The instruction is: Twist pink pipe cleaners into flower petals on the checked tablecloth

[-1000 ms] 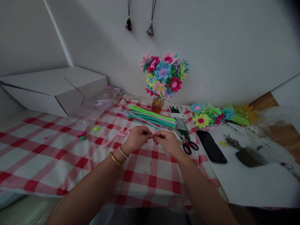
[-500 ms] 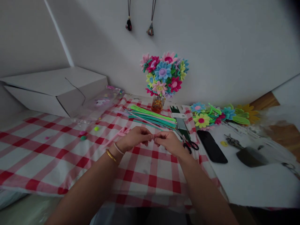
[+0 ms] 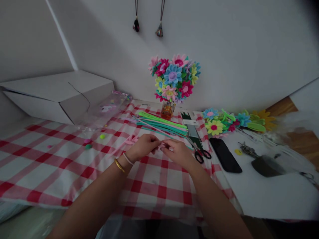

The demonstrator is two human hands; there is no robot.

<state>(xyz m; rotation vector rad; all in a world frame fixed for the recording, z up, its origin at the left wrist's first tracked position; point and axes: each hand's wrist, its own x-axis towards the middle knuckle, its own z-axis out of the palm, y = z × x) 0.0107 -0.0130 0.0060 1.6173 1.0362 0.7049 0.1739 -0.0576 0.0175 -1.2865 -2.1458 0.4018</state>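
My left hand [image 3: 147, 146] and my right hand [image 3: 178, 151] meet over the checked tablecloth, fingertips pinched. Between them is a small pale pink pipe cleaner [image 3: 162, 145], mostly hidden by the fingers. Just left of my left hand lie pink pipe cleaner pieces [image 3: 129, 140], looped and partly behind the wrist. Beyond both hands a bundle of green, teal and pink pipe cleaners [image 3: 161, 124] rests on the cloth. Scissors with black handles [image 3: 202, 155] lie to the right of my right hand, blades pointing away from me.
A glass vase [image 3: 167, 109] of fuzzy flowers stands at the back. A white box [image 3: 57, 96] and clear plastic bag [image 3: 104, 109] lie left. Pompoms [image 3: 102, 136] dot the cloth. At right are a phone [image 3: 225, 155], loose fuzzy flowers [image 3: 214, 127], keys and a tape roll [image 3: 267, 166].
My right hand has turned slightly and its fingers have shifted, so more of the pink pipe cleaner shows. The scissors' handles are less covered. The left hand has barely moved.
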